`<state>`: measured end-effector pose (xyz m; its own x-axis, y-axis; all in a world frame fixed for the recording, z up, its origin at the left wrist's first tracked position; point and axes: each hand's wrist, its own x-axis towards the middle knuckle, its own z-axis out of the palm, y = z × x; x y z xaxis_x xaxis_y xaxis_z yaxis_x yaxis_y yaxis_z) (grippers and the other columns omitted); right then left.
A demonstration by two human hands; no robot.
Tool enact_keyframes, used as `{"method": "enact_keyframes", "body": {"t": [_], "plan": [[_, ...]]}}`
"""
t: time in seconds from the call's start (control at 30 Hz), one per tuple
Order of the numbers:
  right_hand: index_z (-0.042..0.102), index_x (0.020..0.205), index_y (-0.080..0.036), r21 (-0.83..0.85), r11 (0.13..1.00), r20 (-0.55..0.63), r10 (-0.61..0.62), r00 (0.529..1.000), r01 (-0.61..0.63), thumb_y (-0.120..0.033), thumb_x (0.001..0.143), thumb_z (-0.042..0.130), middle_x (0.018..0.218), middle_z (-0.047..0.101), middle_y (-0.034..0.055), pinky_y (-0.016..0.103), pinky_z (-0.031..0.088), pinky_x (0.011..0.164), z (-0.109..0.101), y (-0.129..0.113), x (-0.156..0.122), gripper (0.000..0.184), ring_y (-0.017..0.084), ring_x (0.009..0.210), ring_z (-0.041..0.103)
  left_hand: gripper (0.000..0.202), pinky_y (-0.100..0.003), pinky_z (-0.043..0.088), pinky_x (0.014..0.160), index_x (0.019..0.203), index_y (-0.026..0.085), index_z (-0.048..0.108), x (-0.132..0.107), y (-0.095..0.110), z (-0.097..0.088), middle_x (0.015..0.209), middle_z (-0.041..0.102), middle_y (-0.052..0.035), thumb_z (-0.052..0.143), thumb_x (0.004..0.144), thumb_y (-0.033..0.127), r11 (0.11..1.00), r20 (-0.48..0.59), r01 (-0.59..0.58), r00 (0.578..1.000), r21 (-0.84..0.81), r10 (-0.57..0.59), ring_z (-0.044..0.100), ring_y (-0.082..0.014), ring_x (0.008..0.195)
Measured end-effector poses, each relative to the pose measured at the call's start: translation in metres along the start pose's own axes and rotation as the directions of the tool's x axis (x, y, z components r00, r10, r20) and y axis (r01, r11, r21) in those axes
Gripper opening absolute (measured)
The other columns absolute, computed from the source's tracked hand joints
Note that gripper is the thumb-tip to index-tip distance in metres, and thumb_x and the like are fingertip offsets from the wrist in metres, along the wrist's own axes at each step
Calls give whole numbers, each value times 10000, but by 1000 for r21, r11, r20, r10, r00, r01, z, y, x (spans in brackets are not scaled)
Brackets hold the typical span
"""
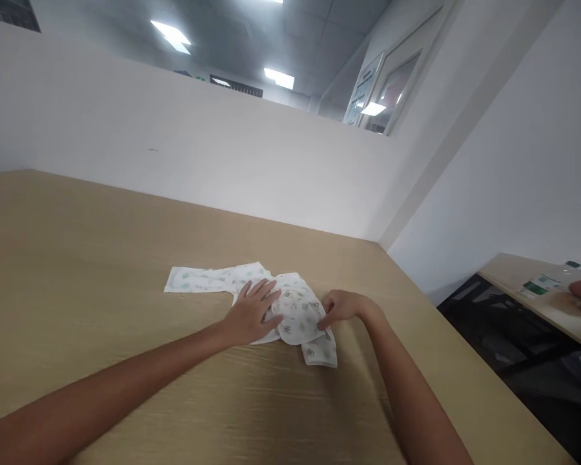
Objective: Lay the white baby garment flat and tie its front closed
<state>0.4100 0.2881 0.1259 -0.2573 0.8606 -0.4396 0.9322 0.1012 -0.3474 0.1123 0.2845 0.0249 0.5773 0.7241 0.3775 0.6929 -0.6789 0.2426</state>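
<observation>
One garment (297, 313) — under left hand (252, 316)

Office-type room, by the look of it. Wood-look table (126, 232) under the fingers (265, 290); beyond them, a plain white partition (223, 148), open above. Farther past the fingers, overhead: lit ceiling panels (279, 78), framed glass pane (397, 87). To their right, second table (506, 268).

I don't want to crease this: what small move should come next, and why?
I'd probably have the right hand gently smooth the garment's right side. The cloth looks layered and rounded there, while the strip at far left lies fairly straight. The left hand, spread on the cloth, could steady it.
</observation>
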Motion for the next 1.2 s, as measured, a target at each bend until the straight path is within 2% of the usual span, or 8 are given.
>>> {"method": "enact_keyframes", "body": {"t": [0.17, 0.27, 0.43, 0.73, 0.8, 0.9, 1.07, 1.2], "plan": [[618, 745, -153, 228, 963, 130, -179, 975, 146, -513, 708, 753, 655, 497, -33, 208, 279, 539, -10, 15, 1, 387, 96, 610, 430, 817, -555, 133, 1268, 1599, 247, 384, -6, -5, 8, 1681, 220, -97, 340, 977, 774, 999, 63, 11, 998, 35, -13, 181, -330, 1563], [560, 781, -156, 263, 950, -106, -147, 983, 170, -557, 785, 680, 732, 543, 2, 223, 333, 582, -24, 27, -13, 419, 128, 679, 484, 805, -552, 120, 1269, 1598, 281, 387, -5, -8, 8, 1667, 268, -84, 311, 977, 788, 1000, 77, 1, 997, 28, -3, 193, -320, 1562], [499, 834, -172, 112, 979, -511, -89, 855, 169, -469, 820, 580, 839, 548, 8, 230, 344, 643, -29, 29, -20, 309, 140, 753, 456, 788, -550, 129, 1269, 1587, 301, 405, -4, -5, 7, 1651, 313, -62, 327, 974, 790, 1000, 98, 2, 995, 10, -3, 224, -309, 1552], [714, 1075, -215, 172, 982, -102, -56, 993, 73, -371, 699, 797, 1000, 697, 23, 231, 433, 639, -13, 27, -11, 415, 196, 827, 629, 732, -527, 135, 1274, 1548, 296, 472, -4, -5, 4, 1639, 342, -50, 345, 992, 754, 1000, 90, -12, 996, 1, 12, 248, -293, 1544], [736, 1067, -231, 97, 994, -128, -37, 991, 49, -254, 689, 777, 1004, 711, 10, 225, 439, 655, -12, 28, -11, 381, 197, 839, 646, 729, -532, 135, 1271, 1545, 298, 477, -5, -6, 5, 1638, 343, -55, 340, 993, 755, 1000, 86, -11, 996, -1, 11, 256, -296, 1540], [712, 927, -180, -58, 998, -409, -8, 913, -17, -138, 747, 661, 965, 696, 38, 232, 404, 684, -11, 27, -4, 192, 191, 842, 614, 734, -535, 141, 1266, 1542, 303, 480, -5, -8, 7, 1636, 347, -58, 330, 990, 763, 1000, 77, -8, 997, -7, 9, 254, -296, 1542], [632, 970, -147, -144, 972, -765, 11, 644, -187, -68, 854, 436, 1045, 643, 119, 279, 366, 793, -13, 28, 4, 241, 226, 985, 549, 725, -535, 141, 1264, 1540, 303, 482, -5, -9, 9, 1631, 355, -66, 339, 991, 755, 1000, 72, -14, 997, 0, 14, 270, -302, 1535], [683, 858, -183, -167, 963, -590, 73, 804, -210, -155, 740, 707, 958, 668, 71, 291, 401, 797, -22, 48, -24, 124, 233, 923, 585, 709, -542, 144, 1263, 1538, 319, 485, -5, -8, 8, 1633, 352, -57, 335, 995, 750, 1000, 67, -11, 998, -14, 12, 283, -306, 1529]]}}
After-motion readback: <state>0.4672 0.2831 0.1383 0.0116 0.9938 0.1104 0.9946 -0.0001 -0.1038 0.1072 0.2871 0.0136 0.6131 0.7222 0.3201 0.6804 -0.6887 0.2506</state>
